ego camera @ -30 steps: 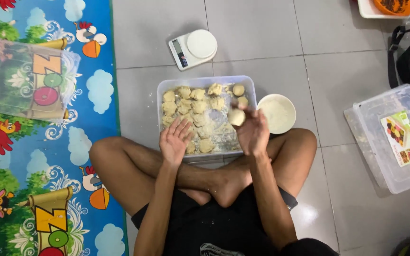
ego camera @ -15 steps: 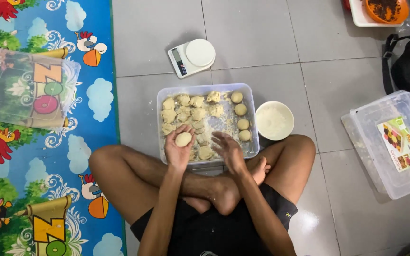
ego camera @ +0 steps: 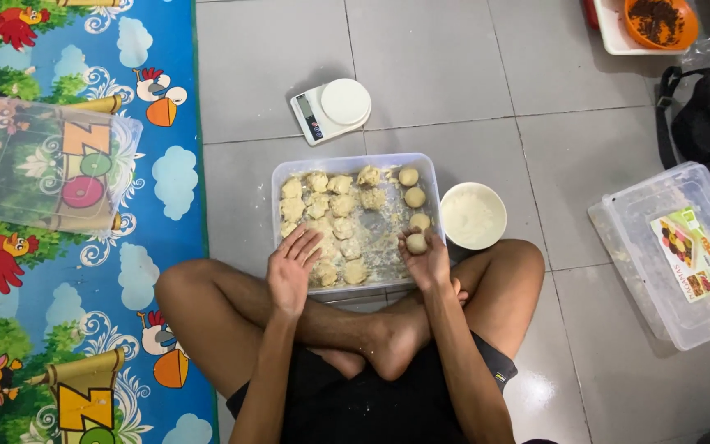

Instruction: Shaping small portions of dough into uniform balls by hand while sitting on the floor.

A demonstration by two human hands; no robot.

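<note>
Dough ball [ego camera: 416, 242] sits cupped in the right hand [ego camera: 427, 261], fingers curled loosely round it at the tray's [ego camera: 277, 197] right side; left hand [ego camera: 291, 267], open and empty, rests at the rough pieces [ego camera: 328, 205].

Dough ball [ego camera: 416, 242] now in right hand [ego camera: 429, 261], left hand [ego camera: 291, 271] emptied.

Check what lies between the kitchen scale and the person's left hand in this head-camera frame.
In the head view, a bare strip of grey tiled floor lies below the scale, then the clear tray's far rim and rough dough pieces, up to the left hand.
</note>
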